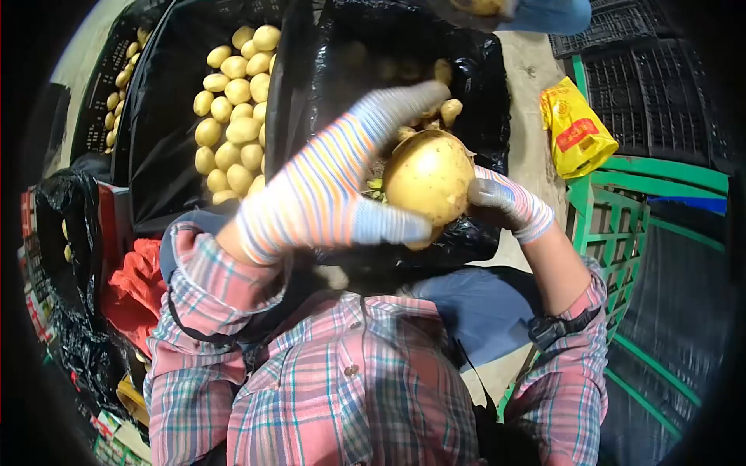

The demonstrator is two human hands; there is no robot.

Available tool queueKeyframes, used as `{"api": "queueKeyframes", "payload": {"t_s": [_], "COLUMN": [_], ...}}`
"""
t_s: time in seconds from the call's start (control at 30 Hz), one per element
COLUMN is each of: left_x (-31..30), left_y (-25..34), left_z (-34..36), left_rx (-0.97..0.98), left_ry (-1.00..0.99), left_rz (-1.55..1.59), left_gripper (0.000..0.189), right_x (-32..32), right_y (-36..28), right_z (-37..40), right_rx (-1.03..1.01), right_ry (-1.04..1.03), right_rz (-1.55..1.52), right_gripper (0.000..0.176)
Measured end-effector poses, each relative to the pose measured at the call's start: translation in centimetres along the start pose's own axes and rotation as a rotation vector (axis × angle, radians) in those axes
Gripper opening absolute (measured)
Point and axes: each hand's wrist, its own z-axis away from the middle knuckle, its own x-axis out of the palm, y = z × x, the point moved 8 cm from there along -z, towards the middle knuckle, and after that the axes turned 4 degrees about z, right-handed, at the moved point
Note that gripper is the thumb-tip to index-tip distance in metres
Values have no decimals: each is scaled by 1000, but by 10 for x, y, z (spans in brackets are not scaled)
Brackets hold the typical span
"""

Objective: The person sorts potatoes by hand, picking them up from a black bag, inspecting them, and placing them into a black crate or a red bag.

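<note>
A large, round yellow potato is held up over a crate lined with black plastic. My right hand, in a striped glove with dark, dirty fingertips, grips it from the right side. On its left, my left hand, in a matching striped glove, is open with fingers stretched out and thumb apart. The left thumb overlaps the potato's lower edge; whether it touches cannot be made out. Behind the potato, smaller potatoes and some green leaf bits show in the crate, partly hidden by my hands.
A black-lined crate of yellow potatoes stands on the left, with another at the far left. A yellow bag lies right, beside green crates and black crates. Red cloth lies left. Another person's blue sleeve shows above.
</note>
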Motion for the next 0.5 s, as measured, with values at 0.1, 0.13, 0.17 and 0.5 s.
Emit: {"api": "queueKeyframes", "payload": {"t_s": [0.1, 0.13, 0.17, 0.5], "left_x": [22, 22, 24, 33], "left_y": [5, 0, -5, -25], "left_z": [-1, 0, 2, 20], "left_rx": [31, -58, -149, -447], "left_ry": [-95, -86, -74, -45], "left_rz": [-64, 106, 273, 1707], "left_gripper": [90, 88, 86, 86], "right_x": [18, 33, 38, 16], "right_y": [18, 12, 13, -8], "right_z": [16, 19, 20, 30], "right_rx": [96, 62, 51, -391], "right_ry": [66, 68, 67, 202], "right_rz": [-225, -257, -254, -506], "right_gripper": [105, 105, 105, 47]}}
